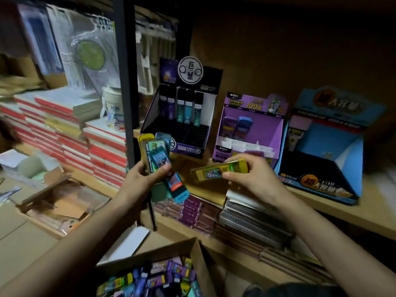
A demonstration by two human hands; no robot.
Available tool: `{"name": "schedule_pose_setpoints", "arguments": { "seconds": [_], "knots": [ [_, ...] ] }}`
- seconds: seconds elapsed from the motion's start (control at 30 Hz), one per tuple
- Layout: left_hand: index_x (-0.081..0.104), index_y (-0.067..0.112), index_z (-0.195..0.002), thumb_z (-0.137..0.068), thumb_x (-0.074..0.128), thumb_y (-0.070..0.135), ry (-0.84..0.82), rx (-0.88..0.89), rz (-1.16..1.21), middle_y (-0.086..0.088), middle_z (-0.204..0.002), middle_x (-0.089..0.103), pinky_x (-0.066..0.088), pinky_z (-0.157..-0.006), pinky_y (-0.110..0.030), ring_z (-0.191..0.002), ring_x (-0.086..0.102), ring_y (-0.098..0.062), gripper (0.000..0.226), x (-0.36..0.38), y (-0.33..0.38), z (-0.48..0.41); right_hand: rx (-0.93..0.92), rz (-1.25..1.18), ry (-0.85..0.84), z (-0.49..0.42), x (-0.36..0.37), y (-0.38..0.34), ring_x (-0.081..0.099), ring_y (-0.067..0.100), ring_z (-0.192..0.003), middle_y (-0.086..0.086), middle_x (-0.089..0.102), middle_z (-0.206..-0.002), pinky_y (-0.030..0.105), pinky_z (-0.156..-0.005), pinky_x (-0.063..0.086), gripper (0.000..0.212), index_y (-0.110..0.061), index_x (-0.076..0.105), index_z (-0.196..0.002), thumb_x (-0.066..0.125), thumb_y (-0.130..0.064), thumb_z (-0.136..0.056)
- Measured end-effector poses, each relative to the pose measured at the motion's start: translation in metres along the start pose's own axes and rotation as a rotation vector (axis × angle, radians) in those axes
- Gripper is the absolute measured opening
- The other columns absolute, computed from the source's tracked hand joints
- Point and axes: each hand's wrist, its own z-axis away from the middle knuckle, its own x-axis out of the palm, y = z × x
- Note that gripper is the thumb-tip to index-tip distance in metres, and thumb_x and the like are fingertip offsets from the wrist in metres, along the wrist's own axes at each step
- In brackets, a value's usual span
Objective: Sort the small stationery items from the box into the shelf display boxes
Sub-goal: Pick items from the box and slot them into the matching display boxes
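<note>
Seen from above in dim light, a person's left hand grips a fanned bunch of small cases, yellow and teal, while the right hand pinches a single yellow case lying sideways between fingers and thumb, the two hands held apart in front of a wooden shelf. On the shelf stand a black display box, a purple display box and a blue display box. At the bottom edge, an open cardboard box holds what look like many more small colourful cases, blurred.
</note>
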Motion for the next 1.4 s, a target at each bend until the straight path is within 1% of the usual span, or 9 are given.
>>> {"name": "schedule_pose_setpoints", "arguments": {
  "seconds": [0.3,0.57,0.67,0.73,0.8,0.93,1.03,1.17,1.4],
  "knots": [
    [0.058,0.015,-0.109,-0.069,0.068,0.033,-0.022,-0.007,0.045,-0.007,-0.086,0.072,0.05,-0.043,-0.022,-0.063,0.071,-0.016,0.045,0.004,0.006,-0.009,-0.002,-0.172,0.095,-0.023,-0.024,-0.012,0.061,0.002,-0.065,0.0,0.064,-0.081,0.017,-0.059,0.049,0.016,-0.017,0.058,-0.091,0.049,-0.005,-0.094],
    [0.061,0.017,-0.111,-0.071,0.071,0.033,0.095,0.035,0.082,-0.01,-0.094,0.074,0.058,-0.07,-0.05,-0.08,0.073,-0.029,0.044,-0.027,0.006,-0.028,-0.208,0.052,0.165,-0.089,-0.023,-0.084,0.066,0.01,-0.066,0.007,0.067,-0.082,0.022,-0.061,0.055,0.012,-0.015,0.057,-0.091,0.061,-0.004,-0.088],
    [0.06,0.015,-0.114,-0.072,0.071,0.03,0.102,0.042,0.103,-0.01,-0.099,0.073,0.057,-0.072,-0.044,-0.083,0.073,-0.026,0.046,-0.035,0.009,-0.031,-0.334,0.516,0.209,-0.119,-0.019,-0.106,0.063,0.019,-0.078,0.004,0.066,-0.085,0.032,-0.071,0.05,0.008,-0.016,0.064,-0.093,0.067,-0.015,-0.085],
    [0.06,0.014,-0.114,-0.072,0.07,0.028,0.101,0.042,0.126,-0.009,-0.098,0.074,0.058,-0.07,-0.04,-0.084,0.073,-0.025,0.045,-0.038,0.011,-0.033,-0.36,0.624,0.172,-0.131,-0.019,-0.114,0.06,0.015,-0.078,0.002,0.065,-0.089,0.027,-0.069,0.046,0.009,-0.017,0.065,-0.094,0.066,-0.018,-0.085],
    [0.06,0.014,-0.112,-0.07,0.07,0.03,0.09,0.041,0.131,-0.006,-0.093,0.075,0.059,-0.066,-0.038,-0.082,0.073,-0.025,0.046,-0.039,0.013,-0.033,-0.347,0.615,0.151,-0.132,-0.025,-0.116,0.057,0.006,-0.074,0.0,0.064,-0.091,0.019,-0.065,0.044,0.009,-0.023,0.063,-0.094,0.066,-0.019,-0.086],
    [0.061,0.015,-0.107,-0.067,0.07,0.032,0.065,0.044,0.151,-0.004,-0.088,0.075,0.059,-0.058,-0.032,-0.077,0.073,-0.022,0.045,-0.027,0.015,-0.035,-0.289,0.537,0.076,-0.109,-0.055,-0.11,0.059,0.011,-0.091,-0.005,0.061,-0.097,0.03,-0.08,0.048,0.014,-0.025,0.06,-0.101,0.062,-0.017,-0.088],
    [0.062,0.016,-0.103,-0.067,0.07,0.029,0.036,0.059,0.193,-0.003,-0.089,0.075,0.058,-0.057,-0.024,-0.075,0.073,-0.018,0.039,-0.009,0.015,-0.036,-0.243,0.507,0.005,-0.08,-0.084,-0.096,0.057,0.004,-0.094,-0.01,0.059,-0.099,0.026,-0.078,0.047,0.019,-0.033,0.057,-0.099,0.058,-0.017,-0.089],
    [0.063,0.019,-0.097,-0.07,0.071,0.029,-0.004,0.047,0.216,0.0,-0.085,0.075,0.055,-0.052,-0.021,-0.072,0.073,-0.017,0.029,0.011,0.009,-0.035,-0.207,0.563,0.067,-0.056,-0.118,-0.076,0.06,0.011,-0.092,-0.007,0.062,-0.095,0.034,-0.082,0.048,0.02,-0.028,0.06,-0.098,0.061,-0.011,-0.087],
    [0.061,0.026,-0.1,-0.065,0.071,0.034,-0.052,0.043,0.165,0.008,-0.084,0.074,0.056,-0.06,-0.026,-0.076,0.073,-0.016,0.037,0.028,-0.002,-0.029,-0.201,0.662,0.197,-0.061,-0.122,-0.038,0.059,0.018,-0.088,-0.002,0.063,-0.09,0.026,-0.076,0.041,0.016,-0.018,0.064,-0.098,0.065,-0.008,-0.085]
  ]
}}
